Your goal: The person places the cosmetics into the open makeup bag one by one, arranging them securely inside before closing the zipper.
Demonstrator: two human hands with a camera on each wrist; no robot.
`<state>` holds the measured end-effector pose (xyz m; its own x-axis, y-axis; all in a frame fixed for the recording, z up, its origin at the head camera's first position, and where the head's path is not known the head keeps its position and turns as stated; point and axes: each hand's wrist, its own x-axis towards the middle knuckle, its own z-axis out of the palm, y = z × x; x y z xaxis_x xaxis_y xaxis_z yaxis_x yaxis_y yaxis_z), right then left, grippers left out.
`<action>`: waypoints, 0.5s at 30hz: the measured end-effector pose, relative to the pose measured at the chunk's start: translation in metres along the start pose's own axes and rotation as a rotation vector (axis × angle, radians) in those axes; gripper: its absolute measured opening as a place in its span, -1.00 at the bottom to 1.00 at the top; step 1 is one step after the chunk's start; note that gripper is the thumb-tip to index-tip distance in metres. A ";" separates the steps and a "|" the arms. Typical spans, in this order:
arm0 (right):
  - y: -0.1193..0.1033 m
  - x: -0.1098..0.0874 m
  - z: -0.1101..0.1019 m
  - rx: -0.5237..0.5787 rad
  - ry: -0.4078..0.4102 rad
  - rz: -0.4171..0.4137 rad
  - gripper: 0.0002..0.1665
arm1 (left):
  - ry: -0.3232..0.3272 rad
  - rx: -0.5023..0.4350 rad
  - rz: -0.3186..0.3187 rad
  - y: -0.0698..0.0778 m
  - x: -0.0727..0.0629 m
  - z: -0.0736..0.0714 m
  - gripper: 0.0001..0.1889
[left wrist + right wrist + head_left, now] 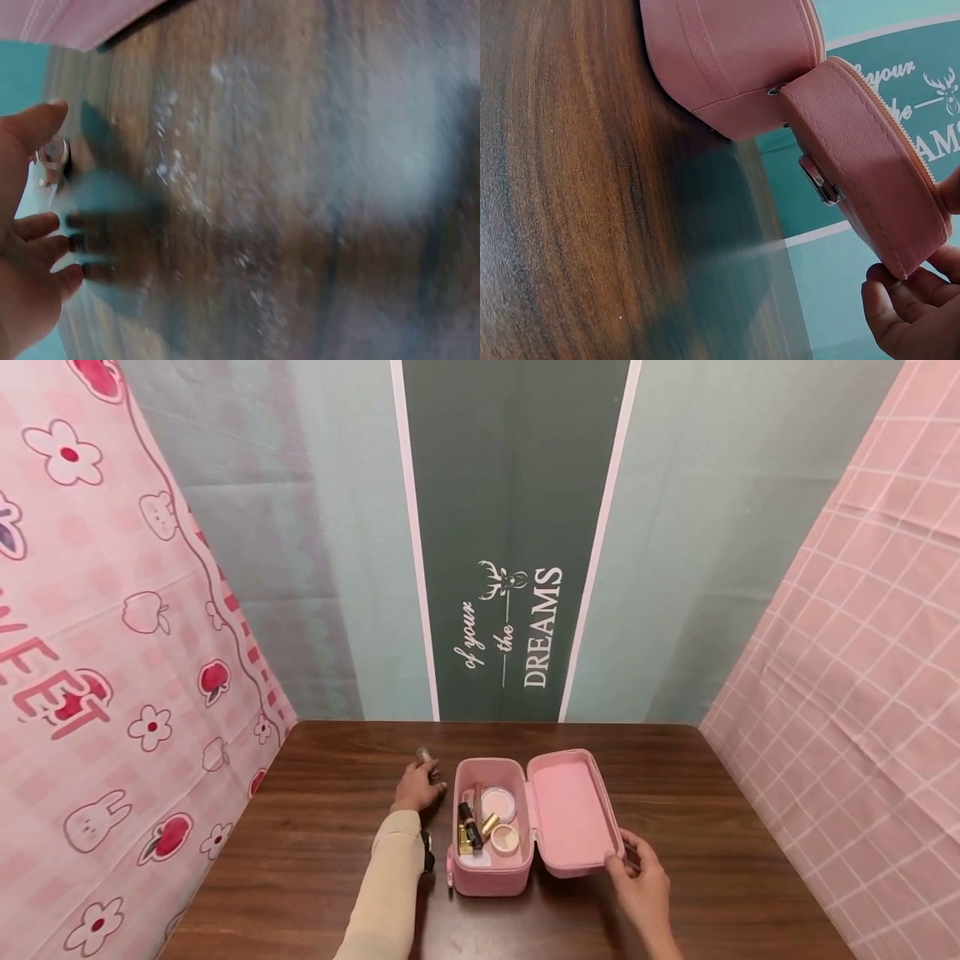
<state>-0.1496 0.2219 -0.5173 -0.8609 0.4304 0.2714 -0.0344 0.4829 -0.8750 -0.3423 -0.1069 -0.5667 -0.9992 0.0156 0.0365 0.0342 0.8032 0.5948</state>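
My left hand (420,787) is beside a small clear bottle (424,754) left of a pink makeup case (491,881). In the left wrist view, the thumb and several fingertips (45,225) are spread apart, with the bottle (52,152) beyond the gap; whether any finger touches it is unclear. My right hand (641,878) holds the near right corner of the case's opened lid (573,814). The right wrist view has the thumb at the zipper rim and curled fingers (907,304) under the lid's outer corner.
Inside the case lie a round pale compact (498,805), a smaller round compact (505,838), a black tube (470,827), a gold tube (490,824) and other cosmetics. Patterned cloths hang left, right and behind the brown wooden table (315,860). A metal clasp (821,181) sits on the lid.
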 end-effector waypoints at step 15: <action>0.000 -0.001 0.000 0.001 0.003 -0.004 -0.57 | 0.313 -0.024 0.056 -0.006 -0.004 0.010 -0.86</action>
<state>-0.1490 0.2219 -0.5175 -0.8592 0.4308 0.2761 -0.0386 0.4835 -0.8745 -0.3386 -0.1058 -0.5782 -0.9413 -0.1277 0.3125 0.0928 0.7922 0.6032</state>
